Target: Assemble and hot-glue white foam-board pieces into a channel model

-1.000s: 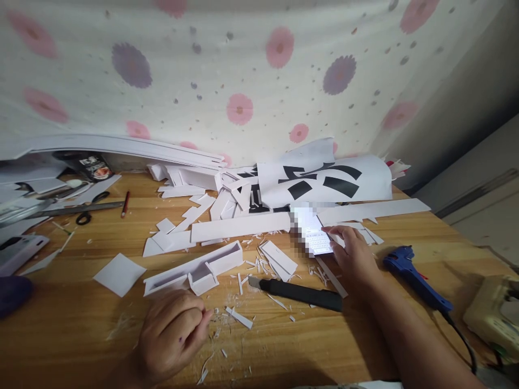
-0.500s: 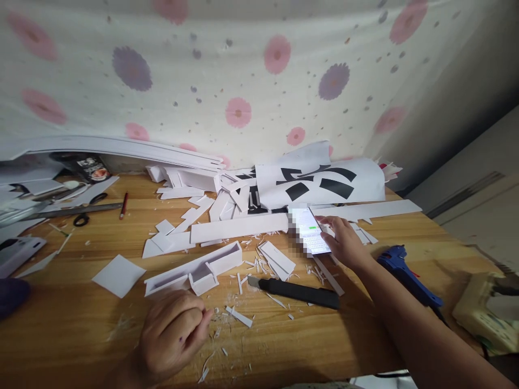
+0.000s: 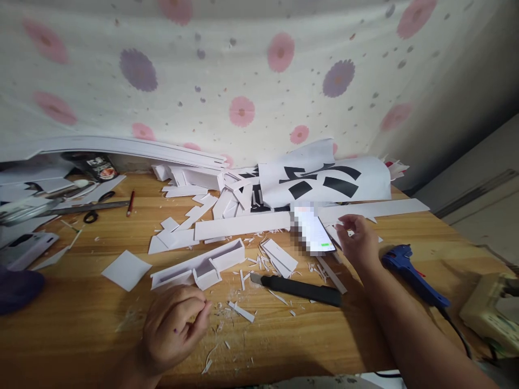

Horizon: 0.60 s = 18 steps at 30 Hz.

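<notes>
My left hand (image 3: pixel 176 324) rests curled on the wooden table, its fingers closed with nothing seen in them. Just beyond it lies a white box-like channel piece (image 3: pixel 203 265) with a small compartment on its near side. My right hand (image 3: pixel 359 237) hovers at the right edge of a lit phone (image 3: pixel 318 232), thumb and forefinger apart, holding nothing. Part of the phone's screen is blurred out. A black-handled cutter (image 3: pixel 302 289) lies between my hands, and several thin white strips (image 3: pixel 279 257) lie behind it.
On the right are a blue glue gun (image 3: pixel 413 275) and a beige power strip (image 3: pixel 492 308). A sheet with black shapes (image 3: pixel 324 181) is at the back. Scissors (image 3: pixel 91 216), a red pencil (image 3: pixel 130 203) and a white square (image 3: pixel 126 270) lie on the left.
My right hand has drawn back from the phone to the right, and its fingers have lifted off the screen. The screen content has changed. My left hand stays curled; the view has shifted slightly.
</notes>
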Tool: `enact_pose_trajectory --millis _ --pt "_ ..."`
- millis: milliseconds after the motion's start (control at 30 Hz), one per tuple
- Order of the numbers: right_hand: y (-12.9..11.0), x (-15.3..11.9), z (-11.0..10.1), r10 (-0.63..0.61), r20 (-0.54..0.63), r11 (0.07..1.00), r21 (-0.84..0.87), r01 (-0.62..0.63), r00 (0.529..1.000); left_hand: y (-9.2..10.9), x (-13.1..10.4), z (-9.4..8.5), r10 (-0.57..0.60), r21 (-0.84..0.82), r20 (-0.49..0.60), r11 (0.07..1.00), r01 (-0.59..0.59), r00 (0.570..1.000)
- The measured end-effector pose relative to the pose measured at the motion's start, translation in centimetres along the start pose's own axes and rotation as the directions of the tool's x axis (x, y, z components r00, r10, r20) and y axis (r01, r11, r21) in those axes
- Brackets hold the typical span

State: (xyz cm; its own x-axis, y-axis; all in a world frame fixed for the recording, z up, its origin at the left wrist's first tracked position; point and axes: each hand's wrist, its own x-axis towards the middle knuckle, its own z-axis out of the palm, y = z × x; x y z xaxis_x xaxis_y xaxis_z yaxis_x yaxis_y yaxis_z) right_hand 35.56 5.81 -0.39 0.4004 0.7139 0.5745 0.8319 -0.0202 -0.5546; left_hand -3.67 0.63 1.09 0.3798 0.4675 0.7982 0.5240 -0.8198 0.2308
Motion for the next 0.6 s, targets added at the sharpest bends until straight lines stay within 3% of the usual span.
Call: enact_pose_trajectory --millis 400,533,600 --pt "0.4 -0.2 -0.3 0.102 -0.040 0.985 0.141 -0.095 0.994 0.1 0.1 -0.7 0.068 0.216 -0.016 0.974 -0.063 0.998" --pt "0.4 0.0 -0.6 0.125 -0.058 0.981 0.156 -0.115 0.990 -0.3 -0.1 -2.2 0.030 0.326 0.004 0.945 -0.030 1.000" --pt "0.3 0.1 -0.8 0.134 -0.065 0.979 0.161 -0.122 0.989 -0.6 -0.2 -3.3 -0.024 0.369 0.071 0.930 -0.004 0.997"
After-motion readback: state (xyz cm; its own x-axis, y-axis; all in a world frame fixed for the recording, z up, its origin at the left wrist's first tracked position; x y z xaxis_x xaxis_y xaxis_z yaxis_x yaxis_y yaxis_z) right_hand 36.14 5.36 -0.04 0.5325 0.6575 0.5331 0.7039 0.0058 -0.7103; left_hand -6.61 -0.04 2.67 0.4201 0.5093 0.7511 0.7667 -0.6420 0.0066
